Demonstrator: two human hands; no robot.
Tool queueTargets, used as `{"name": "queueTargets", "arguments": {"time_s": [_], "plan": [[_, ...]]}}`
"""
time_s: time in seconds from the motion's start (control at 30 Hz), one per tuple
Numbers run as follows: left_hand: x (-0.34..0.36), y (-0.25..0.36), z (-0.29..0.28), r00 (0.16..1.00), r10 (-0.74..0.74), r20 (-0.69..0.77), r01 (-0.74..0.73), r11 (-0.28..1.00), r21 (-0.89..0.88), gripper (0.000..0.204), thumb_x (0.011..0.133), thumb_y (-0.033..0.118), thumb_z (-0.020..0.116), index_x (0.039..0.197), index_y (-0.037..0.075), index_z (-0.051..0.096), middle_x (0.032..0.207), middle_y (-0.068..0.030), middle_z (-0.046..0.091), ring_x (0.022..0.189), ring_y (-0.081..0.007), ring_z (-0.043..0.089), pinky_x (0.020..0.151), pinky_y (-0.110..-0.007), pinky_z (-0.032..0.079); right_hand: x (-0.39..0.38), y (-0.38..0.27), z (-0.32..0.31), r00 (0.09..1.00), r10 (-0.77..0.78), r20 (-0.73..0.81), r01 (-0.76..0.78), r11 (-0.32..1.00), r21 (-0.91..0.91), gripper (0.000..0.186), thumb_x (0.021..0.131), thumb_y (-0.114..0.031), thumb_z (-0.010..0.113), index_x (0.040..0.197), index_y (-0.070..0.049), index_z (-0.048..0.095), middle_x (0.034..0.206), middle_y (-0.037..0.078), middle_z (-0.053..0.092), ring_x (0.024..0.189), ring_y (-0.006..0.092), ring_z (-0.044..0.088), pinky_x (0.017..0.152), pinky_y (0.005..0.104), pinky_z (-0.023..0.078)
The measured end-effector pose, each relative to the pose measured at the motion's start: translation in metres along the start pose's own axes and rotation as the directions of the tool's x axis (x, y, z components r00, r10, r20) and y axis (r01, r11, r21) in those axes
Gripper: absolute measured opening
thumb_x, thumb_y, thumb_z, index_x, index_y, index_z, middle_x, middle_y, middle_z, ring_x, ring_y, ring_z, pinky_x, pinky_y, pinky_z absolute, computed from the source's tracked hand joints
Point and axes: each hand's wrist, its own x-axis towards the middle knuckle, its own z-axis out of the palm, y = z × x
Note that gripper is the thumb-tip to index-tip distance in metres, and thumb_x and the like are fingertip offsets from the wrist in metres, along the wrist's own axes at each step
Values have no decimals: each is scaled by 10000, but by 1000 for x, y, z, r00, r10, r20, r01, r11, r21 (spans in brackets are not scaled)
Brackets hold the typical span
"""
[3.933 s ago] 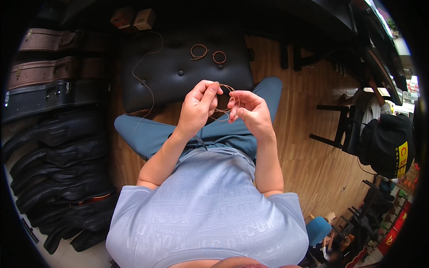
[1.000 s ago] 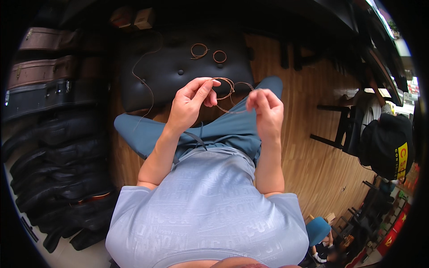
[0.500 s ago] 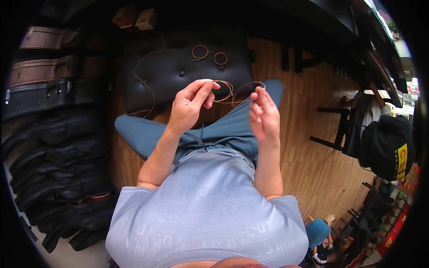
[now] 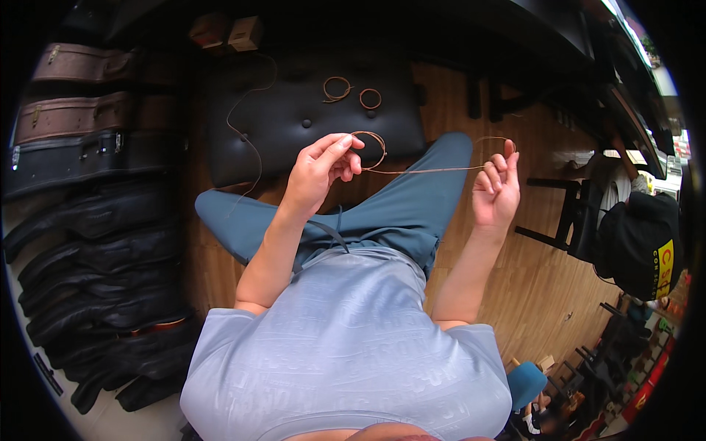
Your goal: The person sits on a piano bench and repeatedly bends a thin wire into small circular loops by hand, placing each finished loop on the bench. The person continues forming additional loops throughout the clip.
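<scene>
My left hand (image 4: 318, 173) pinches a coiled bronze-coloured guitar string (image 4: 384, 153) between thumb and fingers, above the near edge of a black tufted bench (image 4: 283, 151). From the coil a length of the string runs right to my right hand (image 4: 498, 189), whose fingers are bent on it. Its far end curves back in a thin loop by the right fingertips. On the bench lie two more coils, a looser coil (image 4: 325, 92) and a small round coil (image 4: 359, 99). A single loose strand (image 4: 259, 156) trails over the bench's left side.
Brown and black hard cases (image 4: 73, 114) and soft black bags (image 4: 95, 250) are stacked at the left. Two small boxes (image 4: 245, 34) sit behind the bench. To the right, a black bag (image 4: 636, 246) hangs by a black chair (image 4: 551, 213) on the wooden floor.
My right hand has moved out to the right, drawing a length of string from the coil. My left hand stays nearly in place, holding the coil.
</scene>
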Motion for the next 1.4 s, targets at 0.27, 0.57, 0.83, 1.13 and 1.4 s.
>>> {"name": "queueTargets", "arguments": {"time_s": [0.27, 0.57, 0.83, 1.13, 1.4], "plan": [[2, 4, -5, 998, -54, 28, 56, 995, -88, 264, 1054, 218, 494, 1088, 12, 657, 815, -48, 666, 728, -104, 594, 698, -234, 490, 4, -26, -25, 1000, -25, 8, 25, 1000, 1, 307, 1112, -233, 368, 1314, -49, 507, 755, -7, 463, 501, 45, 372, 401, 179, 363], [8, 2, -7, 1000, -14, 27, 19, 985, -169, 260, 1063, 228, 492, 1069, 23, 652, 748, -16, 601, 721, -98, 572, 710, -246, 484, -15, 7, 1, 996, 92, -17, -83, 782, -618, 323, 1103, -261, 408, 1236, -43, 604, 555, -55, 363, 443, 29, 258, 387, 206, 225], [8, 2, -2, 994, -47, 97, 56, 994, -98, 264, 1072, 250, 501, 1048, 33, 649, 693, 16, 512, 668, -77, 491, 643, -232, 420, -18, 60, 10, 961, 275, 40, -146, 623, -768, 353, 1100, -281, 434, 1321, -27, 542, 601, -49, 426, 473, 15, 319, 410, 189, 251], [12, -6, 6, 986, -95, 133, 94, 995, 15, 263, 1059, 256, 542, 1063, 32, 681, 712, 28, 541, 664, -59, 486, 635, -204, 422, -22, 73, 35, 922, 379, 78, -118, 466, -877, 270, 1066, -274, 521, 1091, -69, 694, 638, -67, 457, 539, 6, 366, 462, 203, 280], [15, -12, 10, 985, -115, 132, 109, 993, 49, 262, 1056, 251, 548, 1075, 26, 682, 699, 35, 535, 657, -49, 476, 626, -205, 418, -18, 75, 21, 944, 329, 38, -141, 504, -852, 301, 1075, -314, 505, 1069, -68, 679, 627, -62, 466, 518, 7, 379, 451, 190, 287]]}}
